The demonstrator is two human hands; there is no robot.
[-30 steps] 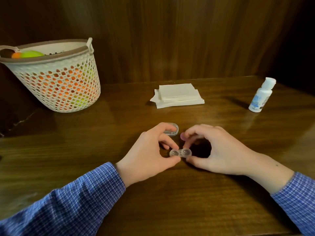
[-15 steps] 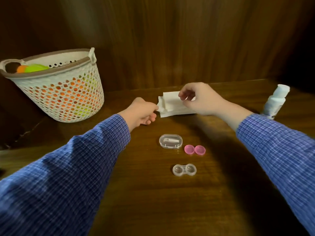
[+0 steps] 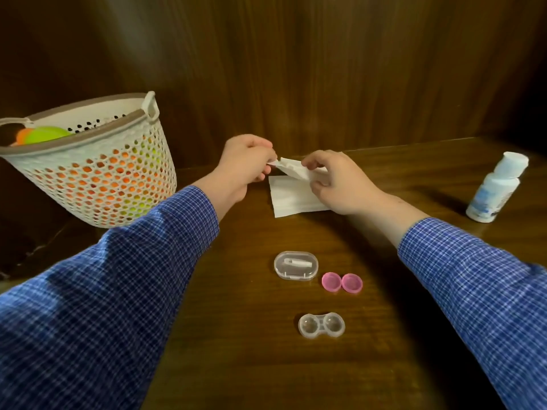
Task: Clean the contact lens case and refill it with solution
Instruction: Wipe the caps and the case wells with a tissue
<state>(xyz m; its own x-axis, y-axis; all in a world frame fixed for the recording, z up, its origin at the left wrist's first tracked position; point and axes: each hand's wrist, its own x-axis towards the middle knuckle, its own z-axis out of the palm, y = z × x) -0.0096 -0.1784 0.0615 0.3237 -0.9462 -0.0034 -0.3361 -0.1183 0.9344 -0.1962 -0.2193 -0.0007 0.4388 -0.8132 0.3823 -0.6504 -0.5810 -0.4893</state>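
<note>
The clear contact lens case (image 3: pixel 321 325) lies uncapped on the wooden table, near me. Its two pink caps (image 3: pixel 342 282) sit side by side just behind it. A clear oval box (image 3: pixel 295 265) with a white piece inside lies left of the caps. Farther back, my left hand (image 3: pixel 247 164) and my right hand (image 3: pixel 334 180) each pinch an end of one white tissue (image 3: pixel 291 168), lifted above the stack of tissues (image 3: pixel 291 198). The white solution bottle (image 3: pixel 497 187) stands capped at the far right.
A white perforated basket (image 3: pixel 97 170) holding orange and green items stands at the back left. A dark wooden wall (image 3: pixel 325 69) closes off the back of the table (image 3: pixel 236 365).
Both hands left the lens case and reached back to the tissue stack. They now hold one tissue lifted off it. The case, caps and oval box lie uncovered.
</note>
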